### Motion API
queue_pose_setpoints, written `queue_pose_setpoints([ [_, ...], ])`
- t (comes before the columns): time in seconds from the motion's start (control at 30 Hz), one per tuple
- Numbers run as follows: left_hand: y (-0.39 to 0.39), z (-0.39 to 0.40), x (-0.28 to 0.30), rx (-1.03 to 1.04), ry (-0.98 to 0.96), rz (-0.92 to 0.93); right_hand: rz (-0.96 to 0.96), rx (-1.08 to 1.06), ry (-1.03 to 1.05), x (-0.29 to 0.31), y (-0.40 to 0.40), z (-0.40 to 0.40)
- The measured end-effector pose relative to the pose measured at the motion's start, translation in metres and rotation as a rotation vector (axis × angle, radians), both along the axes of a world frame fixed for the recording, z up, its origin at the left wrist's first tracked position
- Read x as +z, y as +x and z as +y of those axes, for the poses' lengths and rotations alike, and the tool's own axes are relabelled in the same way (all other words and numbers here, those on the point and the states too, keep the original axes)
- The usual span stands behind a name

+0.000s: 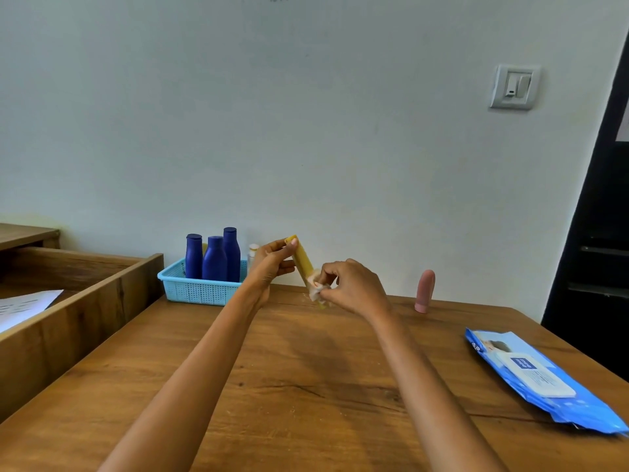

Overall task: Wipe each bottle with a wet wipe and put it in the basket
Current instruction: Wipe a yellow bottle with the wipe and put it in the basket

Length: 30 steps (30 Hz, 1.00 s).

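A slim yellow bottle (301,258) is held tilted in the air above the far part of the wooden table (306,386), its upper end leaning toward the left and its lower end down toward the right. The left hand (270,264) pinches that upper end, thumb and fingertips curled round it. The right hand (352,287) grips a crumpled white wet wipe (316,289) and clamps it round the lower end of the bottle, so the two hands work close together, joined by the bottle between them. Just behind the left hand, to the left, sits a light blue basket (197,289) at the back edge of the table against the wall; three dark blue bottles (214,258) stand upright in it, side by side, and a small pale bottle (253,252) shows at its right end, partly hidden by the left hand. To the right of the hands, well apart from them, a pink bottle (425,290) stands upright on the table near the wall. Nearer the right edge lies a blue pack of wet wipes (541,378), flat, with a white lid flap on top. On the left, a wooden tray-like compartment (85,301) adjoins the table, with a sheet of paper (23,306) lying in it. A light switch (514,86) is mounted on the wall above.
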<state>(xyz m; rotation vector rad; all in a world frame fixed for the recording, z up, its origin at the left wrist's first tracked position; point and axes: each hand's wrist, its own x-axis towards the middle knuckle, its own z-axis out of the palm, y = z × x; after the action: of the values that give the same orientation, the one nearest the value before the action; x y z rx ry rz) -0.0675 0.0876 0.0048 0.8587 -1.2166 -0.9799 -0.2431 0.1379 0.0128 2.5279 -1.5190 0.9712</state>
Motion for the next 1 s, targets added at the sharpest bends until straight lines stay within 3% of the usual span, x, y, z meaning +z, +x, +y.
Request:
queue_pose_setpoints([
  [0.17,0.007,-0.004,-0.003,0.030,0.020,0.043,0.082,-0.100,0.166,-0.002,-0.010,-0.009],
  [0.37,0.002,0.005,-0.002,-0.194,-0.041,-0.045,-0.626,-0.010,0.000,0.004,-0.010,-0.013],
  [0.43,-0.004,0.010,-0.001,-0.263,-0.062,-0.087,-0.724,0.071,-0.056,0.006,-0.003,-0.010],
  [0.57,-0.009,0.016,0.002,-0.312,-0.098,-0.111,-0.646,0.145,-0.057,0.006,0.011,-0.007],
  [0.83,-0.014,0.023,0.007,-0.437,-0.134,-0.101,-0.701,-0.079,0.009,0.003,0.001,-0.016],
  [1.0,-0.014,0.024,0.011,-0.382,-0.140,-0.060,-0.720,0.057,0.117,-0.001,-0.006,-0.017],
])
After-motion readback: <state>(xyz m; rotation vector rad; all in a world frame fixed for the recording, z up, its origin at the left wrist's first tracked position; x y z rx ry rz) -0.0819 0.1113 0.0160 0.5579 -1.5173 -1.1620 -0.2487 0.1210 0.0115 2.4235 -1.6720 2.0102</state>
